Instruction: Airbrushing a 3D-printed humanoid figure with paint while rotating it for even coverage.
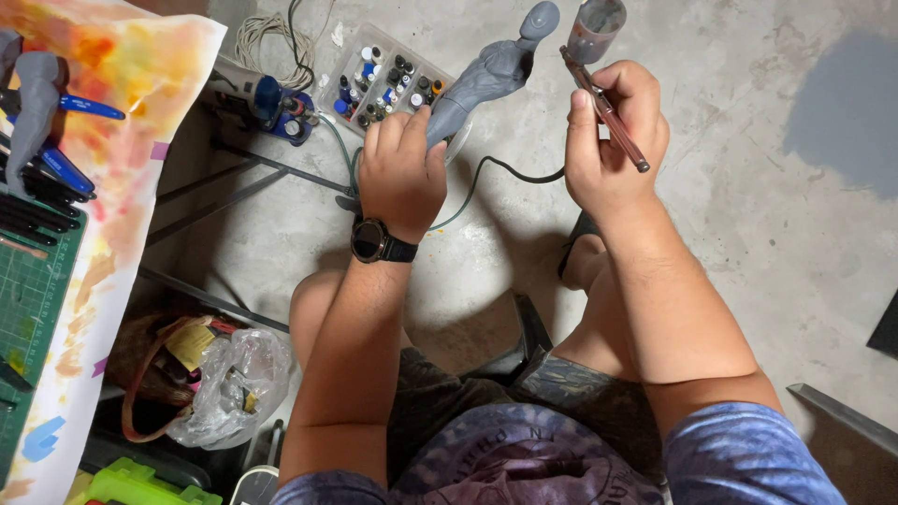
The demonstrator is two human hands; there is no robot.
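Observation:
My left hand, with a black watch on its wrist, grips the lower end of a grey figurine and holds it up over the concrete floor. My right hand is closed around an airbrush, whose cup sits at the top. The airbrush tip is close beside the figurine's upper part. A dark hose runs down from the airbrush between my two hands.
A clear box of small paint bottles lies on the floor beyond my hands, next to a blue tool and coiled cord. A paint-stained table with another grey part stands left. A plastic bag sits below it.

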